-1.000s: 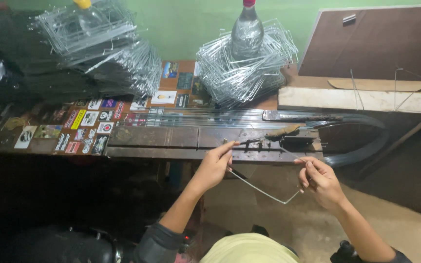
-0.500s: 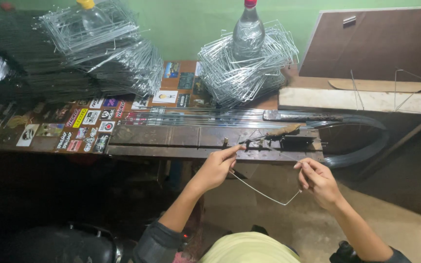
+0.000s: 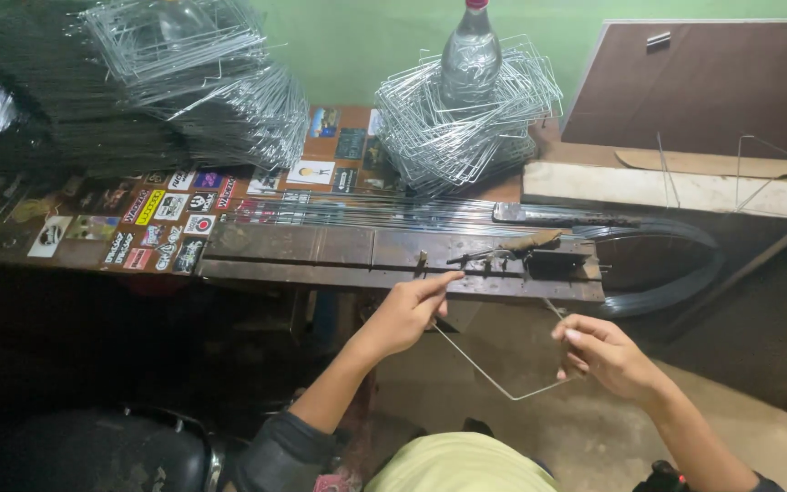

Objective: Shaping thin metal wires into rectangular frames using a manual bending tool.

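Head view: the left hand pinches one end of a bent wire with thumb and forefinger, and the right hand pinches the other end, both just near the metal jig. Far left, small coloured stickers cover the bench. Since half a second ago the wire sits lower.

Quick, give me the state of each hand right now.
Left hand: closed, pinching one end of the bent wire.
Right hand: closed, gripping the wire's other end.
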